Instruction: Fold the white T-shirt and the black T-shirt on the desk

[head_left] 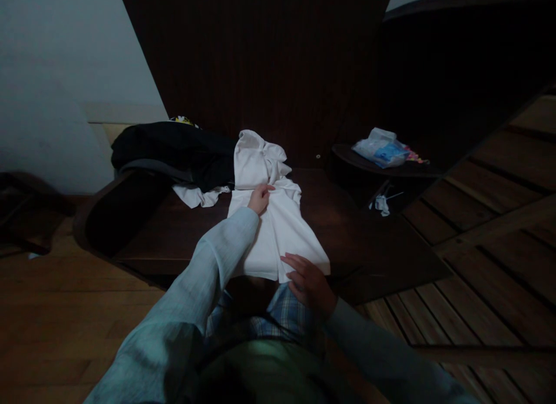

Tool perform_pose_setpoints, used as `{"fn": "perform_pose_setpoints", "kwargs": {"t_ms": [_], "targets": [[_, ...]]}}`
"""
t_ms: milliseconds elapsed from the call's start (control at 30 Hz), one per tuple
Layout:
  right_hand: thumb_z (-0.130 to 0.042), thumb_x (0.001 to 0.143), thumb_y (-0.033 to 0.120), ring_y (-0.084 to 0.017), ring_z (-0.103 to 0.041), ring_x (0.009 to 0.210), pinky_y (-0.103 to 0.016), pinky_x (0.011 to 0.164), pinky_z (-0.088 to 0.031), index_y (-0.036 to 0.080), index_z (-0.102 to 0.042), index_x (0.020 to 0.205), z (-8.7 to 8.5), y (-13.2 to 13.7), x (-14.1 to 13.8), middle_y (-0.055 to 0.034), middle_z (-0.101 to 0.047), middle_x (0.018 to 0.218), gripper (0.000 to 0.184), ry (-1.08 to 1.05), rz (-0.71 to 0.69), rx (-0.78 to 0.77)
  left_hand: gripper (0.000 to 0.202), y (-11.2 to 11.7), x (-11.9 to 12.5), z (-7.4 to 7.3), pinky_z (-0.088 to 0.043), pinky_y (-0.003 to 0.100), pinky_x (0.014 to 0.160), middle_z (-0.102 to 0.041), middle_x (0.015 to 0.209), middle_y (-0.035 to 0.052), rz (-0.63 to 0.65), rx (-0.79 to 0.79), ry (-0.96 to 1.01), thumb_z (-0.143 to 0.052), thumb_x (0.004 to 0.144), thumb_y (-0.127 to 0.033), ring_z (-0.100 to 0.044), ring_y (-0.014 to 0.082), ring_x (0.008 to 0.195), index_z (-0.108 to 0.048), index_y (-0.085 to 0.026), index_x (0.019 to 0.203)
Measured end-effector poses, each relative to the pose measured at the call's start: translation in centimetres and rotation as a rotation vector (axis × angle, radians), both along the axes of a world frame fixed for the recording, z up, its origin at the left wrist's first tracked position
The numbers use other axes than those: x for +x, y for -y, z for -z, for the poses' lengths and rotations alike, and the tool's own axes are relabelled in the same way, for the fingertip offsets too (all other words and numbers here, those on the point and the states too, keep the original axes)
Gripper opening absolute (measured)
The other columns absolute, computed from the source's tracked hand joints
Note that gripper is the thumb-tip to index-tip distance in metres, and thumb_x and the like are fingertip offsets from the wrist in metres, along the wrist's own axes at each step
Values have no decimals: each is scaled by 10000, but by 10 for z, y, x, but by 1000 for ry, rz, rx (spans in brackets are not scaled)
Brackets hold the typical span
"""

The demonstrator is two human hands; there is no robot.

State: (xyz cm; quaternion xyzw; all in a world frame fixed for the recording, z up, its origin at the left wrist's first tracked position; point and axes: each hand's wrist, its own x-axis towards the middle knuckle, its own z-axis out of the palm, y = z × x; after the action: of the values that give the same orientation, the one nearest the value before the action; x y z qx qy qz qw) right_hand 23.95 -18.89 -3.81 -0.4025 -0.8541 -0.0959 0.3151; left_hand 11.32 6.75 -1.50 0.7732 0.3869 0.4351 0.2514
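Note:
A white garment [278,224] lies spread on a dark wooden table [360,236] in front of me. My left hand [259,198] reaches forward and pinches the cloth near the garment's middle. My right hand [307,281] rests at the near hem of the garment, fingers bent and touching the fabric edge. Both arms wear pale long sleeves. A plaid cloth [282,311] shows on my lap below the table edge.
A black garment pile [174,152] and a smaller white cloth [200,195] lie at the table's back left. A plastic bag [382,148] sits on a round side table [382,169] to the right. Wooden floor surrounds; a dark panel wall stands behind.

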Motion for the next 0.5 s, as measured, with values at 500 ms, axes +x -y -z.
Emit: {"fn": "perform_pose_setpoints", "kwargs": {"t_ms": [500], "targets": [[-511,763,187,-236,-434,1144,-437,928,-418,162,-556,832,-14,6,-9,-134,-514,1190,86,3,38,-110,419,30,-6,-16,-359,380,950,-381,1203,156,-45,143,-201,-479,684,-52,-439,232,1075,-498,-91,1101]]}}
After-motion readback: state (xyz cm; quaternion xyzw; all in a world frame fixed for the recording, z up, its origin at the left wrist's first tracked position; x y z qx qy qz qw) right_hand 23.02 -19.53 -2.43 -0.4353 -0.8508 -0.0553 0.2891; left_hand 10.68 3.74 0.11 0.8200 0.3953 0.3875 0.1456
